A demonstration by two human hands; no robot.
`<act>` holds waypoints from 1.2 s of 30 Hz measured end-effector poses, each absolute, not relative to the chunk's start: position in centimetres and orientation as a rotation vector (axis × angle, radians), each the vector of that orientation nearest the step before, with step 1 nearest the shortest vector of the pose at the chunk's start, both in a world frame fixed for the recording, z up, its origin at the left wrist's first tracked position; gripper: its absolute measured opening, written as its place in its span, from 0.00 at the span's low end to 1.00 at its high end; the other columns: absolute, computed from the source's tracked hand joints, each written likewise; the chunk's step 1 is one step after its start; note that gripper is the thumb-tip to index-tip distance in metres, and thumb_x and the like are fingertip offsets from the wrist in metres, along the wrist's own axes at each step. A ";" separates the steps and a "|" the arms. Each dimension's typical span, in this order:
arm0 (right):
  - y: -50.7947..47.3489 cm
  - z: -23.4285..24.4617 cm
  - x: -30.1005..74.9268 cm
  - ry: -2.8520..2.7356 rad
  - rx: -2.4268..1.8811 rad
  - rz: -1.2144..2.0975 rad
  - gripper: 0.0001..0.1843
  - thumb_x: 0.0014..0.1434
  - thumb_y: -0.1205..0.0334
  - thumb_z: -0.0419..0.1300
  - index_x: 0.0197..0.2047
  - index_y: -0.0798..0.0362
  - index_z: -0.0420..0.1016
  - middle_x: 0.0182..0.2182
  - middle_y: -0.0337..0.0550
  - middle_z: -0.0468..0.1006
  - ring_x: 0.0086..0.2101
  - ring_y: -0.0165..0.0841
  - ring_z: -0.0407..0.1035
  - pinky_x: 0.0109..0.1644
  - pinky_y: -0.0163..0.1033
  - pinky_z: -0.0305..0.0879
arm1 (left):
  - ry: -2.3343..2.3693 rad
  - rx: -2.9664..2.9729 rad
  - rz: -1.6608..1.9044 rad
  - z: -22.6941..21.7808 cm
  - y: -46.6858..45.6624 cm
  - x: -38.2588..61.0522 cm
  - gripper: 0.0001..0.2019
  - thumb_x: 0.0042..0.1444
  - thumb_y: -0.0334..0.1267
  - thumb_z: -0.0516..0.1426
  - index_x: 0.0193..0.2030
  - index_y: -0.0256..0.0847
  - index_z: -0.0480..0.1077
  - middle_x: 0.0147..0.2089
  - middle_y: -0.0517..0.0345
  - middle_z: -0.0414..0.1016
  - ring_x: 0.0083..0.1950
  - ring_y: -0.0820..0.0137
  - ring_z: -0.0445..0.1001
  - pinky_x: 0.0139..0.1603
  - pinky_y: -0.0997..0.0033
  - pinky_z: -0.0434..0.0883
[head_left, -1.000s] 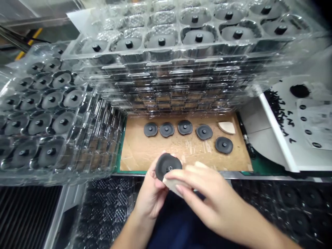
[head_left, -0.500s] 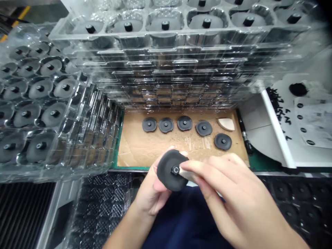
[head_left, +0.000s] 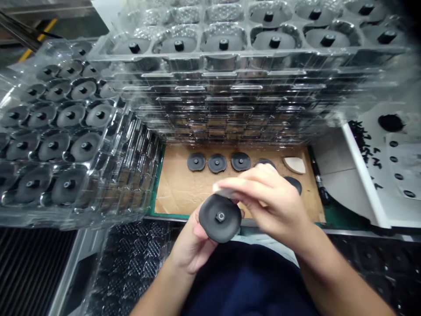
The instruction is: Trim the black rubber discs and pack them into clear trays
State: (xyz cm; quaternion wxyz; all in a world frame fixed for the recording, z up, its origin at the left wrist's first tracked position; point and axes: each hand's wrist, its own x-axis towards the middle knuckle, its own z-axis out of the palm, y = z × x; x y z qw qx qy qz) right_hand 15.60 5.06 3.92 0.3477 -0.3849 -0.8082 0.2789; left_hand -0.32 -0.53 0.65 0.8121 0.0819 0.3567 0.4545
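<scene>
One disc (head_left: 219,218) in left hand (head_left: 194,248)

On one cardboard sheet (head_left: 174,195), five black discs (head_left: 240,162) and one pale wedge (head_left: 295,165); handheld, one more of each.

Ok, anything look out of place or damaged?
Perhaps the small black pieces strewn loosely on the white tray at right: they look untidy compared with the discs spaced out on the cardboard. The held disc in the left hand shows no obvious damage.
</scene>
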 end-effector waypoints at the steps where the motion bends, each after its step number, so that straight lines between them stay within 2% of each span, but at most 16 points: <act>1: 4.6 3.1 16.0 -1.968 -1.125 0.788 0.13 0.63 0.67 0.51 0.46 0.49 0.75 0.37 0.41 0.78 0.36 0.33 0.69 0.40 0.40 0.62 | 0.727 0.154 0.989 0.6 -0.4 -0.5 0.32 0.32 0.46 0.70 0.48 0.40 0.73 0.46 0.52 0.77 0.44 0.63 0.76 0.45 0.71 0.73; 5: 1.0 -2.0 17.2 -1.705 -1.504 1.092 0.12 0.62 0.60 0.54 0.45 0.49 0.76 0.41 0.42 0.79 0.40 0.34 0.72 0.40 0.37 0.68 | 0.636 0.079 1.026 0.4 -0.2 -1.1 0.28 0.35 0.45 0.69 0.47 0.45 0.74 0.48 0.56 0.77 0.45 0.63 0.77 0.46 0.69 0.74; 8: -1.3 -5.6 17.6 -1.755 -1.564 1.194 0.11 0.61 0.59 0.56 0.42 0.50 0.78 0.35 0.42 0.81 0.36 0.36 0.74 0.40 0.40 0.70 | 0.626 0.064 1.033 0.2 -0.1 -1.3 0.26 0.36 0.44 0.68 0.46 0.46 0.74 0.48 0.57 0.77 0.45 0.64 0.77 0.47 0.69 0.74; 10: -1.6 -6.2 17.7 -1.759 -1.575 1.200 0.11 0.60 0.59 0.57 0.41 0.50 0.79 0.33 0.42 0.81 0.35 0.36 0.75 0.40 0.41 0.70 | 0.650 0.068 1.030 0.2 -0.1 -1.2 0.26 0.36 0.44 0.68 0.46 0.46 0.74 0.48 0.57 0.77 0.45 0.65 0.77 0.47 0.70 0.73; 13: -0.4 -3.3 17.4 -1.701 -1.594 1.130 0.12 0.62 0.59 0.55 0.45 0.50 0.77 0.39 0.44 0.80 0.39 0.36 0.74 0.41 0.39 0.70 | 0.692 0.086 1.012 0.5 0.0 -0.7 0.27 0.35 0.45 0.68 0.46 0.44 0.74 0.47 0.56 0.77 0.44 0.64 0.77 0.47 0.69 0.73; 16: 1.0 1.7 15.9 -1.663 -1.463 0.888 0.13 0.62 0.63 0.55 0.50 0.50 0.73 0.45 0.42 0.78 0.42 0.34 0.72 0.43 0.36 0.68 | 0.735 0.136 1.044 0.8 -0.2 -0.1 0.27 0.35 0.43 0.69 0.45 0.43 0.74 0.47 0.56 0.78 0.46 0.66 0.75 0.50 0.72 0.70; 19: 1.4 5.0 14.0 -1.865 -1.150 0.695 0.14 0.61 0.69 0.53 0.49 0.57 0.72 0.37 0.45 0.79 0.35 0.33 0.71 0.41 0.39 0.65 | 0.770 0.207 1.077 0.7 -0.5 0.0 0.30 0.32 0.45 0.70 0.46 0.42 0.74 0.45 0.55 0.78 0.51 0.63 0.73 0.55 0.69 0.67; 22: 1.5 5.6 13.1 -2.035 -1.019 0.889 0.11 0.61 0.71 0.53 0.44 0.57 0.74 0.30 0.41 0.78 0.29 0.31 0.69 0.35 0.37 0.63 | 0.845 0.227 1.120 0.2 -0.8 -0.1 0.30 0.30 0.43 0.71 0.46 0.47 0.74 0.46 0.57 0.77 0.50 0.62 0.74 0.55 0.67 0.68; 24: 1.7 5.4 12.9 -2.053 -1.062 0.955 0.10 0.61 0.71 0.53 0.42 0.56 0.75 0.30 0.40 0.78 0.29 0.30 0.69 0.34 0.36 0.62 | 0.882 0.234 1.146 -0.1 -0.8 0.0 0.30 0.30 0.41 0.71 0.46 0.49 0.74 0.45 0.59 0.78 0.48 0.64 0.75 0.53 0.69 0.70; 28: 2.0 5.2 13.0 -1.921 -1.120 0.682 0.13 0.62 0.71 0.50 0.46 0.62 0.72 0.34 0.47 0.78 0.32 0.33 0.69 0.38 0.39 0.61 | 0.814 0.279 1.109 0.1 -0.7 0.6 0.26 0.32 0.44 0.70 0.42 0.45 0.76 0.38 0.59 0.79 0.46 0.67 0.76 0.55 0.71 0.68; 33: 0.9 5.3 15.1 -2.037 -1.070 0.902 0.10 0.60 0.72 0.53 0.43 0.56 0.73 0.30 0.38 0.77 0.29 0.28 0.67 0.35 0.34 0.59 | 0.790 0.282 1.148 0.4 -0.5 0.3 0.29 0.30 0.42 0.71 0.45 0.49 0.75 0.46 0.60 0.78 0.46 0.65 0.76 0.51 0.70 0.70; 36: 0.8 5.3 15.8 -2.068 -1.300 0.705 0.10 0.61 0.72 0.53 0.43 0.57 0.73 0.31 0.40 0.76 0.29 0.29 0.64 0.36 0.36 0.57 | 0.824 0.270 1.158 0.7 -0.5 0.6 0.30 0.29 0.43 0.71 0.45 0.47 0.75 0.44 0.59 0.78 0.45 0.67 0.76 0.50 0.73 0.70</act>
